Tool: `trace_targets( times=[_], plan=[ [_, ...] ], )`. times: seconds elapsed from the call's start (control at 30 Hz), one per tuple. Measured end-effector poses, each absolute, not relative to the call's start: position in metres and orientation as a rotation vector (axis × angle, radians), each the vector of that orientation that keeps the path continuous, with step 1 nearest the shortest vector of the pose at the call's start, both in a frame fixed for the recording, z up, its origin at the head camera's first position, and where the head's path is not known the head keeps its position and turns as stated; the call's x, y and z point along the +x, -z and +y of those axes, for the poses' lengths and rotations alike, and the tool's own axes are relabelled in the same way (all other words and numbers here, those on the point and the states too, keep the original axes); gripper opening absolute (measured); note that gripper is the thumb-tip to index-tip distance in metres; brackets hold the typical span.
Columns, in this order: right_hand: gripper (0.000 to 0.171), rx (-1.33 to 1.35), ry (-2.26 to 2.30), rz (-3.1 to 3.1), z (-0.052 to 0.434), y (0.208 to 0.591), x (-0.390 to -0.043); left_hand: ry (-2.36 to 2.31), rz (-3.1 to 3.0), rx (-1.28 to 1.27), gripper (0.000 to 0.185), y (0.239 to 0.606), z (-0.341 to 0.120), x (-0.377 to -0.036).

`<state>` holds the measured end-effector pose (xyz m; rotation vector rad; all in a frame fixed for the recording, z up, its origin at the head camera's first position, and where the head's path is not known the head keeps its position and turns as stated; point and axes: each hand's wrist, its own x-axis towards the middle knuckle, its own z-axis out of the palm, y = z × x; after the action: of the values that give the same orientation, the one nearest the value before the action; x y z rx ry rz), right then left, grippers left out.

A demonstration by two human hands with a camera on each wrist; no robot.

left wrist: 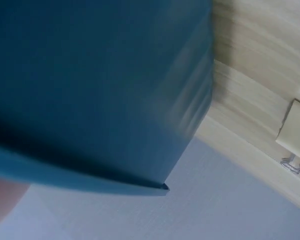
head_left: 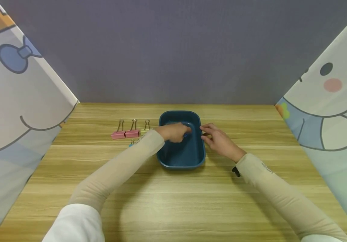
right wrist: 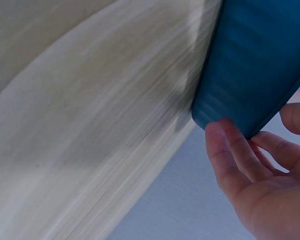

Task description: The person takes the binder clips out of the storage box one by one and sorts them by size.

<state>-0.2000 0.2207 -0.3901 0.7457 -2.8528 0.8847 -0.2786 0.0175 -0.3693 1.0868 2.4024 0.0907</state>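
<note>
Reaching from the head view, your left hand (head_left: 175, 132) sits inside the blue tray (head_left: 182, 160), fingers curled near its far wall; whether it grips anything there cannot be told. Your right hand (head_left: 219, 140) rests against the tray's right rim, fingers relaxed and touching the edge. The tray stands at the middle of the wooden worktop (head_left: 173, 201). Two pink binder clips (head_left: 125, 133) lie in a row just left of the tray, with a yellowish clip (head_left: 146, 126) beside them and a blue clip (head_left: 131, 143) partly hidden by your left sleeve. Left wrist view: the tray wall (left wrist: 90, 90) fills the frame, blurred, with a pale clip (left wrist: 296, 131) on the worktop at right. Right wrist view: your fingertips (right wrist: 225, 145) touch the tray's outer wall (right wrist: 255, 65), palm open, nothing clasped.
</note>
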Motion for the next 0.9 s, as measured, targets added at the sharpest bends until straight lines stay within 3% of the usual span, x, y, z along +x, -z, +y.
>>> trace_targets(
  times=[0.63, 0.9],
  plan=[
    [0.043, 0.712, -0.916, -2.869, 0.221, 0.393, -0.199, -0.203, 2.406, 1.254, 0.032, 0.374, 0.005, -0.278],
    [0.043, 0.731, -0.897, -2.850, 0.220, 0.393, -0.201, -0.155, 2.454, 1.209, 0.014, 0.373, 0.002, -0.277]
  ],
)
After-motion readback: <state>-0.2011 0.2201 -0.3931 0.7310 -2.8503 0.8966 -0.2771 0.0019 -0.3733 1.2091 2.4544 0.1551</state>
